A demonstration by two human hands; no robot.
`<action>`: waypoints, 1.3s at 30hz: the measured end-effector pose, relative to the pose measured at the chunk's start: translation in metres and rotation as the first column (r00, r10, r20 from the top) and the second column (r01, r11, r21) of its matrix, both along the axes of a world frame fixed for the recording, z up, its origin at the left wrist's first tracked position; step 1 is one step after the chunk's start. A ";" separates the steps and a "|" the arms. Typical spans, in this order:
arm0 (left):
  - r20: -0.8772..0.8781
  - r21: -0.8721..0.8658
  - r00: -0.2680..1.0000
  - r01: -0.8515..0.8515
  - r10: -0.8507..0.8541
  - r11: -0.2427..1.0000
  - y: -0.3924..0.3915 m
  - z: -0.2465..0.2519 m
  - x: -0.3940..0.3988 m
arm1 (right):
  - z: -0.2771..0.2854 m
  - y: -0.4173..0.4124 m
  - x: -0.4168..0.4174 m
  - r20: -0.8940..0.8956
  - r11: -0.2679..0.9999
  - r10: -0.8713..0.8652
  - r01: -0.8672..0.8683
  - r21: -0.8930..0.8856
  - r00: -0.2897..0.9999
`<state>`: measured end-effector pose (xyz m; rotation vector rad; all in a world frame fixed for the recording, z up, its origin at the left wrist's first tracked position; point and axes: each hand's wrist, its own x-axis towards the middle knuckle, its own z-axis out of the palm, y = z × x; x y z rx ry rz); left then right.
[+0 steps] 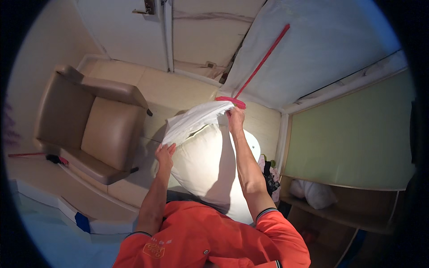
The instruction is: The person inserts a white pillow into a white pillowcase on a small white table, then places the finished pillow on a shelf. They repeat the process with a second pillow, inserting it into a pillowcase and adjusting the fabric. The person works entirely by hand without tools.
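In the head view, a white cloth cover [197, 119] is stretched between my two hands, its open edge facing me. My left hand [165, 154] grips its near left corner. My right hand [236, 119] pinches the far right corner, close to a pink broom head. Below the cloth, a large cream-white cushion or pillow [197, 157] lies against the front of my body, brightly lit, with the shadow of my right arm across it. Whether part of it sits inside the cover cannot be told.
A tan leather armchair [112, 134] stands at the left. A pink broom [263, 62] leans on the far wall. Clothes [270, 177] lie right of the cushion, beside a wooden cabinet holding a white bag [318, 194]. A bed with blue bedding [57, 234] is at the lower left.
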<state>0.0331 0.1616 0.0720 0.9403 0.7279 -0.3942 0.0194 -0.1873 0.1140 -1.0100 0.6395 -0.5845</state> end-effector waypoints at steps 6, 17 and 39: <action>0.032 0.176 0.998 -0.062 0.058 0.982 0.012 -0.057 -0.026 | -0.015 0.009 0.002 -0.379 0.930 0.050 -0.181 -0.320 0.924; 0.249 0.947 0.588 0.018 -0.769 0.320 -0.013 -0.036 -0.045 | -0.008 0.016 0.016 -0.500 0.627 0.158 -0.478 -0.615 0.851; 0.201 0.963 0.411 0.084 -0.889 0.256 -0.185 -0.030 0.074 | 0.003 -0.010 0.000 -0.483 0.262 0.177 -0.514 -0.817 0.858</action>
